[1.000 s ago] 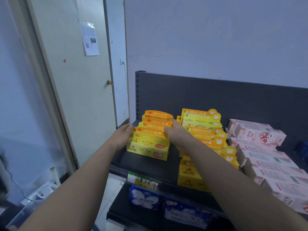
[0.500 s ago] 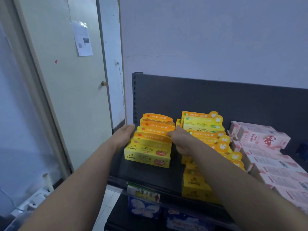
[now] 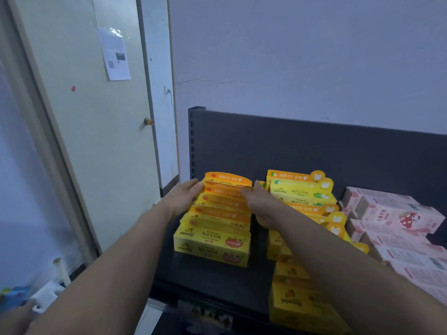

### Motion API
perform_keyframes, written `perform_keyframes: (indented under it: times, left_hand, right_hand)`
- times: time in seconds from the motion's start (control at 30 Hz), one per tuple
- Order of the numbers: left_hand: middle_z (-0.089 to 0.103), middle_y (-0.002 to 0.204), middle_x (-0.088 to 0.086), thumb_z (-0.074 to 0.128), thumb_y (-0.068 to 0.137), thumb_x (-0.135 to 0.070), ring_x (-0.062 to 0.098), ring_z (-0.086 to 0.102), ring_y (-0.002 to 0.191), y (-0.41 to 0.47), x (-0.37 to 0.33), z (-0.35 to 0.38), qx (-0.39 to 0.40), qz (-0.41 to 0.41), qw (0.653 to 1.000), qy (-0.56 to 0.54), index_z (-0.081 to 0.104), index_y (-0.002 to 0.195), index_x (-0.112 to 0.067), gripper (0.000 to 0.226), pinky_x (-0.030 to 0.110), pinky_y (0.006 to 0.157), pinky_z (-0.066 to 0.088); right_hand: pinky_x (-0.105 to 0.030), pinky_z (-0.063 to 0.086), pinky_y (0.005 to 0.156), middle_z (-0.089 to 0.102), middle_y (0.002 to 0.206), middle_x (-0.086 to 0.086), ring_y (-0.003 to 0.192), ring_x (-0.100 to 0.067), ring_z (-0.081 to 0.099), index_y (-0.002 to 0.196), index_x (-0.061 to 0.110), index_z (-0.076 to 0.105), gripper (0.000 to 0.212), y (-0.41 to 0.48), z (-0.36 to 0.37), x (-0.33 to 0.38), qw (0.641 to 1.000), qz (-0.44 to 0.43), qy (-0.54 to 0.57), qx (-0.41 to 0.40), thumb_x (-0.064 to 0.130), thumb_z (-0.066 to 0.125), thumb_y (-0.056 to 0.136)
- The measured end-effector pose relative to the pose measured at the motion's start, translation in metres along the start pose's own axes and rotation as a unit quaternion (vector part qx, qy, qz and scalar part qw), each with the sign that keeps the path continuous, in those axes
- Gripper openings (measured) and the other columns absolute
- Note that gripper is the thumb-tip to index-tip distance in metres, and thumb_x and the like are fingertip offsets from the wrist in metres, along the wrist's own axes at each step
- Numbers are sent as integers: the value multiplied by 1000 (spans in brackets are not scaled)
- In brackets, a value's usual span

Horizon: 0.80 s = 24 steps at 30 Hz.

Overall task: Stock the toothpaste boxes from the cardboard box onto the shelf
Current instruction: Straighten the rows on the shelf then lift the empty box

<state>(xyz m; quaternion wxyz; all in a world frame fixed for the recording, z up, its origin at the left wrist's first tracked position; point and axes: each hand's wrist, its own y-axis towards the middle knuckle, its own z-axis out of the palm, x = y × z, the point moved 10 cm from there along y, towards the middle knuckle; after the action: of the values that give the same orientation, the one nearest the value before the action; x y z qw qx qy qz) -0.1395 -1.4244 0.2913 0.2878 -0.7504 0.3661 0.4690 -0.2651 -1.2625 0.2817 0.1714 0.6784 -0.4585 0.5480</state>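
Observation:
A row of yellow-and-orange toothpaste boxes [image 3: 212,243] stands on the dark shelf [image 3: 212,281], leaning back one behind another. My left hand [image 3: 183,197] presses flat against the left side of the row, near its back. On the row's right side rests my right hand [image 3: 263,206], fingers reaching toward the rear boxes and thumb up. The row sits squeezed between both hands. Just to the right runs a second row of yellow toothpaste boxes [image 3: 302,192], partly hidden by my right forearm. The cardboard box is out of view.
Pink toothpaste boxes [image 3: 396,218] lie stacked at the shelf's right. A dark back panel [image 3: 314,151] closes the shelf behind. A pale door [image 3: 96,141] stands to the left. A price label [image 3: 205,315] sits on the shelf's front edge.
Both hands have slid farther back along the left row, from near its front boxes toward its rear ones. The row stays on the shelf.

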Motion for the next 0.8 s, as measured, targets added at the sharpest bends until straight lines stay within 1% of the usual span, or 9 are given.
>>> perform_keyframes:
  times: [0.07, 0.2, 0.3, 0.4, 0.47, 0.53, 0.63, 0.73, 0.8]
  left_hand:
    - [51, 139, 2, 41, 94, -58, 25, 51, 125, 8, 4, 6, 10, -17, 1000, -6, 30, 148, -27, 64, 49, 109, 37]
    - [63, 123, 0, 39, 90, -65, 24, 58, 115, 19, 3, 12, 33, -15, 999, 4, 44, 138, -31, 59, 51, 105, 40]
    - [68, 114, 1, 38, 93, -62, 21, 63, 106, 26, 2, 2, 9, -16, 1000, 15, 49, 133, -23, 57, 47, 103, 43]
    - [63, 123, 4, 40, 87, -68, 23, 60, 112, 38, 7, -2, -4, -27, 999, 21, 37, 144, -23, 73, 49, 106, 40]
    - [62, 126, 4, 38, 82, -75, 25, 60, 114, 45, 8, 0, -2, -21, 999, 31, 40, 142, -28, 76, 50, 106, 40]
    - [66, 120, 1, 35, 83, -76, 24, 61, 111, 45, 5, 4, -2, -21, 999, 39, 47, 136, -31, 71, 50, 105, 41]
    - [68, 112, 1, 33, 94, -62, 25, 63, 106, 43, 1, 10, 3, -17, 1000, 20, 55, 126, -30, 51, 50, 104, 41]
    - [72, 101, 4, 33, 96, -58, 28, 66, 101, 39, 2, 8, 8, -16, 1000, 4, 63, 98, -35, 37, 51, 104, 41]
    - [73, 98, 9, 33, 97, -57, 29, 68, 97, 31, 0, 4, 9, -14, 1000, -4, 63, 99, -31, 39, 51, 103, 43]
  right_hand:
    - [-48, 40, 106, 22, 155, -4, 134, -29, 35, 151, 32, -3, 67, 4, 7, -1, 1000, 11, 0, 8, 38, 39, 100]
    - [-49, 44, 102, 30, 150, -6, 128, -30, 42, 150, 34, 5, 63, 11, 19, 1, 999, 14, -12, 37, 39, 41, 98]
    - [-48, 39, 107, 20, 156, -6, 136, -30, 34, 151, 29, -6, 69, 15, 11, 3, 1000, 9, -12, 17, 38, 39, 99]
    - [-49, 34, 111, 14, 159, -2, 141, -28, 27, 151, 29, -10, 71, 21, 6, 2, 1000, 16, 5, 1, 41, 37, 99]
    - [-49, 37, 108, 15, 158, -1, 139, -28, 31, 151, 30, -9, 71, 23, 11, 1, 1000, 21, 14, 14, 41, 37, 99]
    - [-48, 43, 103, 21, 155, 0, 133, -28, 38, 151, 31, -6, 67, 23, 17, 2, 999, 21, 12, 25, 38, 37, 100]
    - [-49, 47, 97, 31, 150, -1, 122, -29, 47, 150, 32, 3, 62, 24, 22, 5, 999, 16, 21, 31, 38, 37, 99]
    - [-49, 46, 99, 30, 150, -2, 125, -29, 45, 150, 31, 2, 63, 20, 20, 4, 999, 27, 16, 21, 39, 37, 99]
    - [-47, 45, 100, 32, 149, -3, 125, -29, 45, 151, 30, -1, 64, 16, 15, 1, 999, 36, 16, 9, 37, 37, 100]
